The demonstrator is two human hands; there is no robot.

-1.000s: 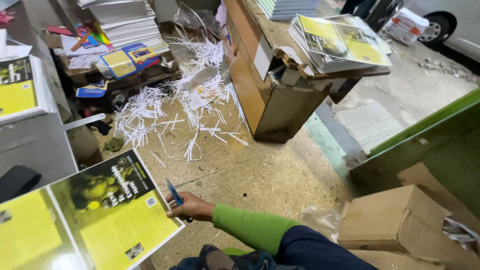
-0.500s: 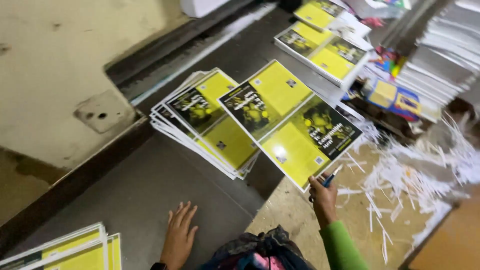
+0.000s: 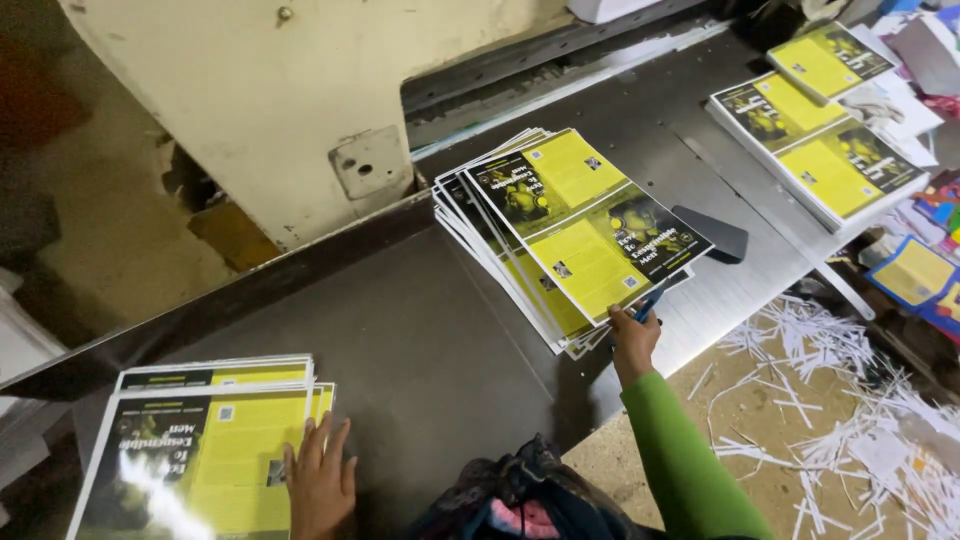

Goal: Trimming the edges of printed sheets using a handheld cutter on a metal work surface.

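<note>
Item: fanned stack of yellow-and-black printed sheets on the grey metal table.

I see my right hand pinching the stack's near edge, a blue pen caught in the same grip. Left of the stack, my left hand lies flat, fingers spread, on a second sheet pile. Right of the stack: a dark flat block, then a third pile. Below it, white paper trimmings on the floor.

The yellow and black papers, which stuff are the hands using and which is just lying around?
In use:
right hand with a blue pen, on the fanned stack of sheets
left hand on the near stack

Lying about:
far stack
dark flat block
white paper strips
</note>
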